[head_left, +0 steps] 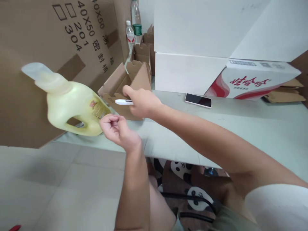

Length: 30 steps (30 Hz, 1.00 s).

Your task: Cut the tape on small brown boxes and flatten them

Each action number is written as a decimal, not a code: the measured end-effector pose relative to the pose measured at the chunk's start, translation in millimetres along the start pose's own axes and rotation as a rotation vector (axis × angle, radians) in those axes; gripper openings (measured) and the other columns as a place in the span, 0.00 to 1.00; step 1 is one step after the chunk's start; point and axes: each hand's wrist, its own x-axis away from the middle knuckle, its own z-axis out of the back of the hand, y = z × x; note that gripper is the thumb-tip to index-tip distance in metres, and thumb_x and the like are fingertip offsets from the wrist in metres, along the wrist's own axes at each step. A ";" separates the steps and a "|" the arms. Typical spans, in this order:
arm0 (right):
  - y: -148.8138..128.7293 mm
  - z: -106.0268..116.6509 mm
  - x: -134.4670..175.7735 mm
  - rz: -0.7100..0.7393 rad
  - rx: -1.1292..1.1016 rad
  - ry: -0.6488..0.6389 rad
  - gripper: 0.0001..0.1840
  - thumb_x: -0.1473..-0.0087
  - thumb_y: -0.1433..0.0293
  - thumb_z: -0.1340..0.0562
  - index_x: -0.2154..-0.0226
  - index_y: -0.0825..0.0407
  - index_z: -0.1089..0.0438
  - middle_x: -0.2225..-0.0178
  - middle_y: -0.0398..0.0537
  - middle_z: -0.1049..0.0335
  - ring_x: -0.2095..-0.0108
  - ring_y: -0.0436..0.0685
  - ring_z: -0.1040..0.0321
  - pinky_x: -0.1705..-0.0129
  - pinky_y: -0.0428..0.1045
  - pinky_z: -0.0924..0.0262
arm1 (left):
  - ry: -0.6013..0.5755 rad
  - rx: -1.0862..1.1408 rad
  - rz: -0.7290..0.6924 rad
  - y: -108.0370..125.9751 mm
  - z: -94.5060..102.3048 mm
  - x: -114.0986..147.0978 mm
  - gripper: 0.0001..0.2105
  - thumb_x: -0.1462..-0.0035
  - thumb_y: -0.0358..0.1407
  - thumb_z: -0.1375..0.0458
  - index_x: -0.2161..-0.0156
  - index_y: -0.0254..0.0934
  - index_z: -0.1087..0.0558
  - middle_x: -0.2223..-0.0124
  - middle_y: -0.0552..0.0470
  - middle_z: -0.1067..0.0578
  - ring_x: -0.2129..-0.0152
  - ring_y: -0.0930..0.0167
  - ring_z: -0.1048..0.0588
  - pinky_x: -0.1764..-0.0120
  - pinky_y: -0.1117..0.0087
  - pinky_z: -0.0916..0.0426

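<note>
My right hand (144, 102) is closed round a slim white tool (123, 102) with a dark slot along it, which looks like a box cutter. Its rounded end points left, over an open brown carton (139, 78). Palm up and fingers curled in, my left hand (120, 130) is right beside the base of a pale yellow jug (74, 96); whether they touch I cannot tell. Anything inside those curled fingers is hidden. The jug lies tilted, with a translucent cap at its upper left and a gold label facing my hands.
A large printed cardboard box (24, 102) stands behind the jug. Two plastic bottles (130, 32) are at the back. White boxes (190, 73) and a red-and-white carton (252, 80) line the right side. A phone (198, 100) lies on the pale-covered table (173, 141).
</note>
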 end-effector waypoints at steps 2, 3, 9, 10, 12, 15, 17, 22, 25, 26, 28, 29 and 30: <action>14.5 5.2 22.2 -0.001 0.016 0.063 0.17 0.44 0.63 0.42 0.53 0.51 0.35 0.63 0.48 0.23 0.68 0.56 0.31 0.67 0.49 0.43 | 0.040 -0.046 -0.037 4.0 1.8 -3.4 0.07 0.54 0.30 0.47 0.70 0.41 0.42 0.70 0.57 0.42 0.70 0.72 0.35 0.60 0.67 0.35; 24.8 8.8 39.0 -0.014 0.016 0.095 0.17 0.44 0.60 0.41 0.55 0.51 0.35 0.65 0.48 0.24 0.69 0.57 0.32 0.68 0.49 0.44 | 0.068 -0.058 -0.056 5.9 2.7 -5.0 0.07 0.54 0.30 0.47 0.70 0.41 0.43 0.70 0.56 0.42 0.70 0.71 0.34 0.59 0.67 0.34; 96.0 31.9 184.4 -0.088 -0.064 0.439 0.12 0.46 0.56 0.39 0.65 0.47 0.33 0.74 0.45 0.28 0.74 0.55 0.33 0.71 0.51 0.45 | -0.095 0.041 0.132 3.3 2.3 1.3 0.04 0.47 0.35 0.44 0.65 0.42 0.35 0.63 0.53 0.32 0.60 0.68 0.27 0.50 0.65 0.32; 105.2 33.2 209.2 -0.090 -0.084 0.494 0.11 0.47 0.58 0.37 0.64 0.46 0.33 0.74 0.45 0.28 0.76 0.54 0.35 0.71 0.51 0.44 | -0.204 0.063 0.212 0.6 -0.1 7.1 0.06 0.45 0.38 0.43 0.62 0.42 0.32 0.59 0.51 0.29 0.56 0.67 0.26 0.47 0.64 0.33; 119.5 31.0 252.0 -0.084 -0.135 0.599 0.12 0.49 0.59 0.34 0.62 0.45 0.30 0.72 0.45 0.28 0.79 0.52 0.39 0.74 0.51 0.45 | -0.449 0.117 0.387 -4.5 -8.3 22.7 0.13 0.43 0.45 0.41 0.56 0.42 0.28 0.50 0.48 0.25 0.46 0.64 0.27 0.41 0.63 0.36; 131.8 16.7 292.0 -0.095 -0.233 0.729 0.13 0.45 0.57 0.34 0.58 0.44 0.28 0.69 0.47 0.28 0.79 0.52 0.42 0.77 0.51 0.48 | -0.746 0.232 0.602 -7.0 -26.4 51.1 0.24 0.45 0.56 0.39 0.50 0.43 0.25 0.41 0.46 0.25 0.38 0.59 0.31 0.38 0.61 0.38; 135.4 3.9 303.5 -0.133 -0.303 0.817 0.15 0.41 0.53 0.38 0.58 0.44 0.28 0.68 0.48 0.29 0.77 0.53 0.41 0.76 0.52 0.46 | -0.846 0.279 0.639 -4.5 -39.3 67.6 0.27 0.48 0.58 0.37 0.50 0.43 0.24 0.41 0.45 0.25 0.38 0.57 0.31 0.38 0.61 0.37; 134.8 -17.7 308.2 -0.361 -0.511 0.953 0.28 0.45 0.41 0.39 0.50 0.41 0.30 0.62 0.51 0.30 0.70 0.57 0.35 0.72 0.53 0.40 | -0.835 0.314 0.617 4.1 -63.5 86.4 0.24 0.49 0.56 0.36 0.53 0.41 0.23 0.46 0.47 0.23 0.40 0.57 0.29 0.40 0.60 0.33; 136.0 -22.0 306.5 -0.521 -0.672 0.974 0.36 0.46 0.39 0.39 0.41 0.37 0.39 0.56 0.51 0.29 0.63 0.60 0.30 0.68 0.54 0.34 | -0.766 0.338 0.632 1.0 -71.7 90.9 0.22 0.50 0.57 0.37 0.59 0.41 0.24 0.54 0.49 0.21 0.46 0.58 0.25 0.42 0.59 0.31; 137.9 -23.0 305.5 -0.534 -0.718 0.982 0.36 0.45 0.40 0.39 0.40 0.37 0.39 0.55 0.51 0.28 0.60 0.61 0.28 0.65 0.54 0.32 | -0.746 0.339 0.608 -1.3 -73.7 92.9 0.22 0.50 0.57 0.37 0.61 0.41 0.25 0.55 0.49 0.22 0.48 0.59 0.25 0.43 0.59 0.31; 143.1 -25.4 303.2 -0.506 -0.787 1.014 0.33 0.45 0.40 0.39 0.44 0.39 0.35 0.53 0.51 0.27 0.55 0.62 0.27 0.57 0.56 0.30 | -0.738 0.346 0.548 -5.4 -77.1 97.9 0.24 0.51 0.60 0.38 0.62 0.41 0.27 0.57 0.50 0.22 0.51 0.61 0.24 0.45 0.58 0.31; 145.9 -26.4 302.3 -0.474 -0.823 1.027 0.32 0.45 0.40 0.39 0.46 0.41 0.33 0.53 0.50 0.26 0.54 0.62 0.27 0.54 0.57 0.30 | -0.745 0.354 0.523 -6.3 -78.7 100.7 0.24 0.51 0.61 0.38 0.63 0.41 0.28 0.57 0.50 0.22 0.52 0.61 0.24 0.46 0.58 0.31; 148.4 -27.2 301.6 -0.436 -0.862 1.028 0.31 0.45 0.40 0.39 0.48 0.42 0.31 0.54 0.50 0.25 0.54 0.62 0.26 0.52 0.57 0.30 | -0.747 0.366 0.504 -6.2 -80.3 103.3 0.25 0.51 0.61 0.38 0.63 0.41 0.30 0.57 0.49 0.22 0.53 0.62 0.24 0.46 0.58 0.31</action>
